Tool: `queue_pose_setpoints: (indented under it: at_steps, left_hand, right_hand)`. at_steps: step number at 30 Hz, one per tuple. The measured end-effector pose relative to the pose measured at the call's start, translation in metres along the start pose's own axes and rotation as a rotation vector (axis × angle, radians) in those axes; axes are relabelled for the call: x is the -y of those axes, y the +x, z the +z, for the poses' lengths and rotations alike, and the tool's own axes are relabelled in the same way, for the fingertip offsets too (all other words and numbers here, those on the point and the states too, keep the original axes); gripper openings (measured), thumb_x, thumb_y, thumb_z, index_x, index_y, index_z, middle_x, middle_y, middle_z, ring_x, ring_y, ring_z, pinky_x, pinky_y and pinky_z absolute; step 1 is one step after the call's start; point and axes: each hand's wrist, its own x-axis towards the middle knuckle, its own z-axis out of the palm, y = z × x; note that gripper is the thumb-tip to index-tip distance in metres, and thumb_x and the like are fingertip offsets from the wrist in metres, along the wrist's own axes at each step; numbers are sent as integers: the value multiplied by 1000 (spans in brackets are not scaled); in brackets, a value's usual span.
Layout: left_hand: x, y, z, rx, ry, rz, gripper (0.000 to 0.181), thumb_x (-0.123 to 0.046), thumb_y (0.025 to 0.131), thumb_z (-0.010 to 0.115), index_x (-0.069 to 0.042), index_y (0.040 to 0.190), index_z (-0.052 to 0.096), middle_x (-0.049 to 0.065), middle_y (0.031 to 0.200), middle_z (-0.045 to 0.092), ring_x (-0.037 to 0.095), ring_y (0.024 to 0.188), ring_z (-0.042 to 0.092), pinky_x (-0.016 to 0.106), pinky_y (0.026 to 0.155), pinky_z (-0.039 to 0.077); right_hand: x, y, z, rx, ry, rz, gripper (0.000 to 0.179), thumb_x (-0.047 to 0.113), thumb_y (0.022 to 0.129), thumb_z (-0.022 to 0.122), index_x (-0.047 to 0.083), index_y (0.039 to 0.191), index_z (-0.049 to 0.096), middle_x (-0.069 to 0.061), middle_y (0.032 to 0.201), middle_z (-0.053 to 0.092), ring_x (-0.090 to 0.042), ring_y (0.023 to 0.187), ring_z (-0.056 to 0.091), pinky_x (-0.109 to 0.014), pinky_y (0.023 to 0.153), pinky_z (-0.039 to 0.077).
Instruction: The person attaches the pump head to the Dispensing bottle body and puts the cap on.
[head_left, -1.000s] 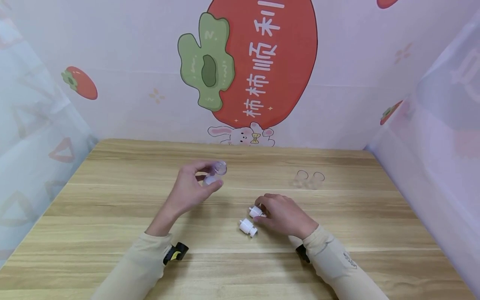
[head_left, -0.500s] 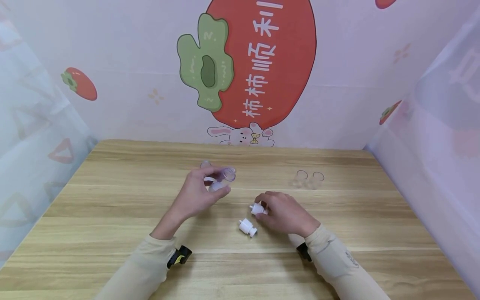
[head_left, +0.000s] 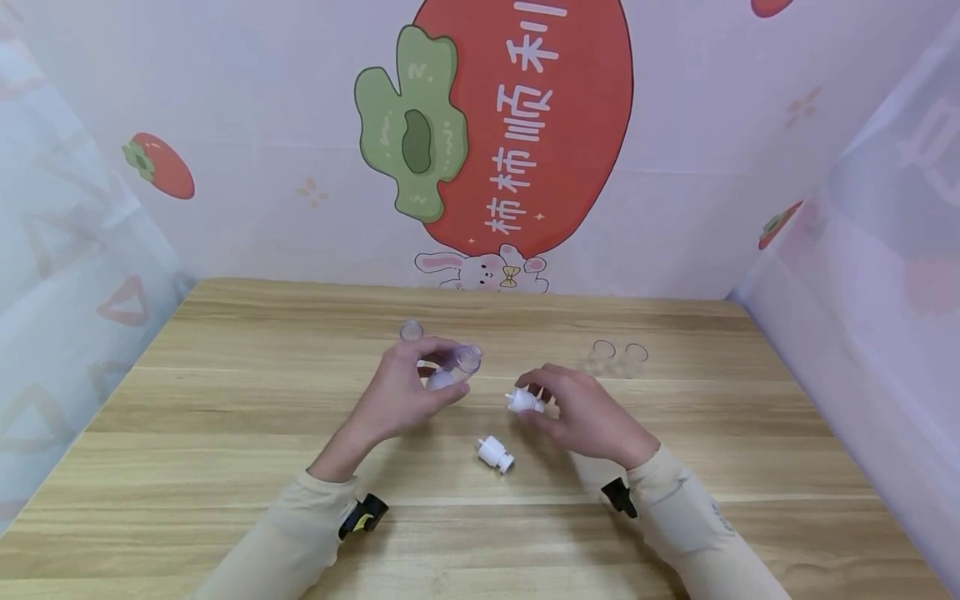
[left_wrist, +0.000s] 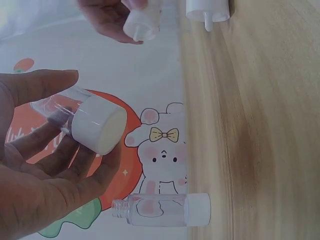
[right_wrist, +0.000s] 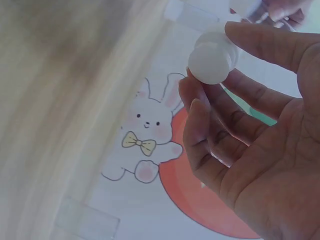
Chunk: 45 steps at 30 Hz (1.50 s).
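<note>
My left hand (head_left: 405, 390) holds a small clear bottle with a white base (left_wrist: 99, 124), thumb on one side and fingers on the other. Its open neck tilts to the right in the head view. The right hand (head_left: 585, 414) pinches a white pump top (head_left: 527, 401) by one end between thumb and fingers, nozzle toward the left hand. In the right wrist view the pump's round white end (right_wrist: 209, 62) faces the camera. A second white pump top (head_left: 495, 454) lies on the table between the hands, nearer the front.
Another clear bottle with a white base (left_wrist: 165, 210) stands on the wooden table (head_left: 225, 467) behind the left hand. Two clear cylinders, a left one (head_left: 603, 350) and a right one (head_left: 636, 353), stand at the back right. A printed cloth wall (head_left: 285, 217) borders the back.
The left hand has moved right and slightly toward the front with its bottle, uncovering the standing bottle behind. The right hand has moved the pump top slightly farther back, away from the other one.
</note>
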Motion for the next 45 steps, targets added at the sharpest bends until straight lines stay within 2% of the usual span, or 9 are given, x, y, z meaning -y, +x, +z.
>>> queue_pose_setpoints:
  at_steps: [7,14,18,22,25,30,37,45]
  left_hand:
    - [-1,0,1,23,9,-16,40,-5,79,85,-3,116,71,7,106,70,23,95,63,43,84,57]
    - [-5,-2,1,70,-9,-13,37,-5,80,84,-4,115,71,7,103,69,23,94,62,39,82,58]
    - [-6,-2,2,96,-12,-16,35,-5,81,83,-5,114,71,4,100,69,22,94,60,38,82,57]
    - [-7,-2,4,122,-6,-23,34,-6,82,83,-7,114,71,1,99,68,21,94,60,37,81,56]
    - [-7,-2,5,145,-2,-22,33,-6,82,82,-6,113,71,4,100,68,22,94,61,36,81,56]
    - [-7,-3,8,181,0,-9,32,-6,83,82,-3,112,71,5,98,68,27,94,63,34,80,57]
    - [-6,-5,10,219,9,4,31,-7,85,81,0,113,70,10,98,69,27,92,63,33,78,56]
    - [-5,-6,11,235,28,20,31,-8,84,82,-3,113,71,6,96,69,26,92,63,32,78,55]
  right_hand:
    - [0,-1,-9,-68,45,-25,29,8,87,79,8,114,69,5,100,67,-13,88,63,-40,77,55]
    - [2,-4,-19,-125,88,-14,31,11,87,80,8,116,69,5,103,67,-12,89,62,-34,72,54]
    - [4,-6,-24,-136,123,-5,32,12,89,79,10,119,67,6,104,65,-11,91,61,-36,73,54]
    - [5,-7,-28,-166,141,-25,32,11,90,78,11,120,67,7,104,64,-11,91,60,-37,74,53]
    - [4,-8,-30,-187,135,-43,32,10,91,77,11,120,66,7,104,65,-11,91,59,-36,73,53]
    - [6,-8,-33,-210,125,-56,32,10,90,77,11,120,66,7,102,64,-11,90,58,-33,73,51]
    - [8,-8,-37,-226,168,-67,33,6,90,77,9,121,66,6,104,64,-11,93,59,-32,76,54]
    - [8,-9,-38,-239,222,-109,33,1,90,75,7,121,65,3,107,63,-13,95,60,-31,80,57]
